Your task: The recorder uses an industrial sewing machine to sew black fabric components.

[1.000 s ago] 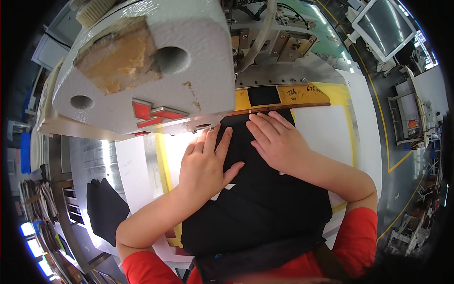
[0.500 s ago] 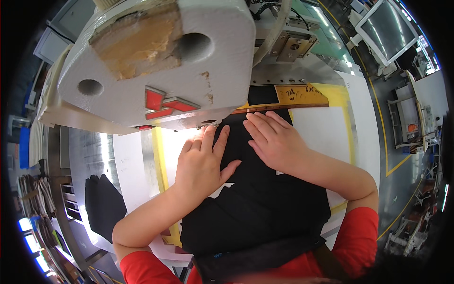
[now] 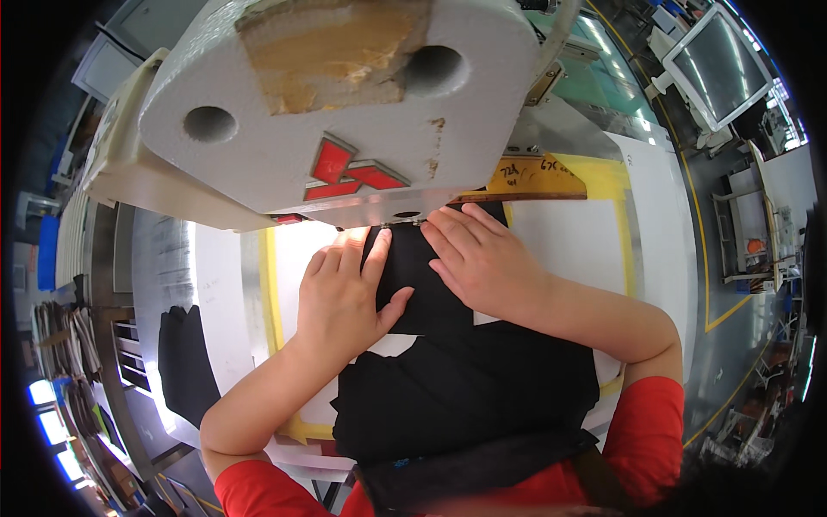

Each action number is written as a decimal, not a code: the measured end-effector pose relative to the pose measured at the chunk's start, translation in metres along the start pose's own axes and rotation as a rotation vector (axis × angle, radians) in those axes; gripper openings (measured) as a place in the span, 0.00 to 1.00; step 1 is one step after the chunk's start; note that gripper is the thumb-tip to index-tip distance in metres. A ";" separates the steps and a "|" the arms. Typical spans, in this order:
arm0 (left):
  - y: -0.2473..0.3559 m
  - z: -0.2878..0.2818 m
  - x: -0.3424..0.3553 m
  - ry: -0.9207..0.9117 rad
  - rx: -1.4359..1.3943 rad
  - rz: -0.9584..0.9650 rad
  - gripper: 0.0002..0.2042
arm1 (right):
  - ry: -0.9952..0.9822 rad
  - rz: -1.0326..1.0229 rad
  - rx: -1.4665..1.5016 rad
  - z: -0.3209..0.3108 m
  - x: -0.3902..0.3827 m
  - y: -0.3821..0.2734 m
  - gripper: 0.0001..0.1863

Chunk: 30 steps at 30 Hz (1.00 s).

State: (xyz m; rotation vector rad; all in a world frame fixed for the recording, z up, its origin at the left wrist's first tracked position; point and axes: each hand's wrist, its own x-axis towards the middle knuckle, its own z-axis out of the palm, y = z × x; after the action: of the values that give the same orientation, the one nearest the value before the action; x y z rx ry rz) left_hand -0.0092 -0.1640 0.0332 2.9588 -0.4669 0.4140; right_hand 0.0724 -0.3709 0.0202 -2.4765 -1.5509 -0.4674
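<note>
Black fabric (image 3: 405, 303) lies on a white sheet edged with yellow tape, its far end passing beneath the grey-white head of a sewing machine (image 3: 284, 129). My left hand (image 3: 343, 297) rests flat on the left edge of that fabric, fingers stretched out toward the machine. Flat on the fabric's right side is my right hand (image 3: 487, 265), its fingers extended and the tips close to the machine's underside. Neither hand grips anything. The machine head hides the stitching area and partly covers the fingertips of both hands.
A yellow-brown strip with handwriting (image 3: 527, 177) sits beyond my right hand. Another black fabric piece (image 3: 187, 366) lies on the left of the table. Larger black fabric (image 3: 469, 388) spreads before my body. A monitor (image 3: 719, 67) stands at the far right.
The machine head appears further right over the fabric. Both hands, still flat, have shifted slightly left, along with the fabric between them and the yellow-brown strip.
</note>
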 end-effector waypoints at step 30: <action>0.048 -0.002 0.022 0.003 0.002 0.024 0.26 | -0.015 0.079 0.047 -0.021 -0.059 0.036 0.23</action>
State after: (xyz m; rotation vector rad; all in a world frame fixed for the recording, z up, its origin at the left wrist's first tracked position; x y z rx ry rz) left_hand -0.0053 -0.2152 0.0451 2.9563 -0.5029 0.4214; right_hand 0.0771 -0.4424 0.0191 -2.5006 -1.4458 -0.3958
